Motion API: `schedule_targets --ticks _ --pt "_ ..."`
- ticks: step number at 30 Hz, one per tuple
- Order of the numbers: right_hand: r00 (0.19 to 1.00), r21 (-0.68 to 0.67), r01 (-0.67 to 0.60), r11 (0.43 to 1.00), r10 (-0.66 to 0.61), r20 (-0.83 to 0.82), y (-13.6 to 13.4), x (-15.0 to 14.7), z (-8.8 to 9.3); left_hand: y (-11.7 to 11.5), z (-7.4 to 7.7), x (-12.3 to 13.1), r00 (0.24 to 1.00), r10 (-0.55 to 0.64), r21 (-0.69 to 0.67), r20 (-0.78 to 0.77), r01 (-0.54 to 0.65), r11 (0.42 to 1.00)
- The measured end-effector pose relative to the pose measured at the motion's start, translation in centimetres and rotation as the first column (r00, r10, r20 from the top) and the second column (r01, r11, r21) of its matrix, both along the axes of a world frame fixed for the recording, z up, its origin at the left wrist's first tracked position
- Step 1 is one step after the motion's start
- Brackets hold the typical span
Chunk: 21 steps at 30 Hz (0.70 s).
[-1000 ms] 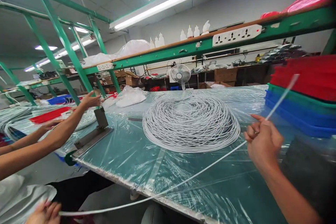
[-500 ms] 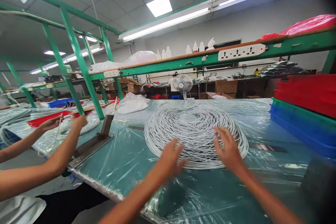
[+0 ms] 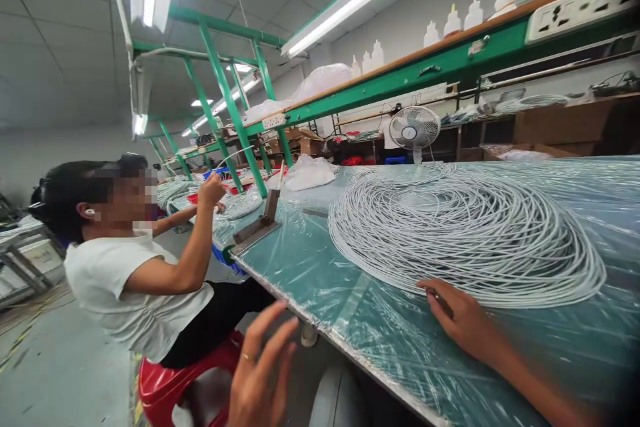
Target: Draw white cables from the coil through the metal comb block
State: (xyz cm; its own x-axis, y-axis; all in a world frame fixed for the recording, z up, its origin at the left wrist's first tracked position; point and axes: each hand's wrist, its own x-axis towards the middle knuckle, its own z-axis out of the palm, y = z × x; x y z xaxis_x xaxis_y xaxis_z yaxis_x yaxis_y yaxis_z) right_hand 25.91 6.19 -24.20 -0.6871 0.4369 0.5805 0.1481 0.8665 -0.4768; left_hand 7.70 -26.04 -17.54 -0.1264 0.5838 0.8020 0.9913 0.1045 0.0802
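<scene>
A big flat coil of white cable (image 3: 465, 233) lies on the green table (image 3: 320, 273) under clear plastic sheeting. My right hand (image 3: 457, 320) rests on the table at the coil's near edge, fingers curled and pinching at the outer strand. My left hand (image 3: 263, 373) hovers off the table's front edge, fingers spread, holding nothing, a ring on one finger.
A co-worker in a white shirt (image 3: 125, 293) sits to my left on a red stool (image 3: 175, 383), lifting a white cable in a raised hand (image 3: 213, 188). A metal jig (image 3: 260, 223) stands at the table corner. A fan (image 3: 414, 130), plastic bags and green shelf frames stand behind.
The view swung left, bringing the co-worker into sight. My left hand left the coil and came back off the table edge; my right hand slid to the coil's near rim.
</scene>
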Motion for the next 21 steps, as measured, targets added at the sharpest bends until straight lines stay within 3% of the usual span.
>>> schedule_targets --ticks 2,4,6,8,11,15,18,21 --pt "1.0 -0.039 0.004 0.999 -0.004 0.0 -0.2 0.2 0.4 1.3 4.3 -0.4 0.994 0.071 0.114 -0.088 -0.061 0.992" --pt "1.0 -0.052 0.005 0.999 -0.005 0.003 -0.3 0.4 0.7 3.2 7.9 -1.1 0.973 0.126 0.144 -0.194 -0.099 0.985" --pt "1.0 -0.051 0.006 0.999 -0.005 0.008 -0.3 0.5 0.8 5.2 10.3 -2.1 0.936 0.109 0.076 -0.335 -0.089 0.993" --pt "1.0 -0.045 0.008 0.999 -0.007 0.008 -0.1 0.6 0.8 7.0 11.3 -3.0 0.888 0.032 -0.051 -0.459 -0.063 0.997" --pt "1.0 -0.034 0.005 0.999 -0.005 -0.005 0.3 0.6 0.6 7.9 10.3 -3.9 0.835 -0.185 -0.313 -0.518 0.017 0.95" --pt "1.0 -0.029 0.015 0.999 -0.015 0.009 0.3 0.6 0.6 5.9 6.9 -3.0 0.793 -0.487 -0.572 -0.366 0.221 0.79" --pt "1.0 -0.039 0.019 0.999 -0.019 0.013 0.2 0.6 0.7 3.4 4.5 -0.8 0.781 -0.558 -0.57 -0.279 0.333 0.751" --pt "1.0 -0.023 -0.01 1.0 0.009 -0.029 0.2 0.2 0.7 1.9 2.9 1.7 0.771 -0.561 -0.46 -0.302 0.398 0.794"
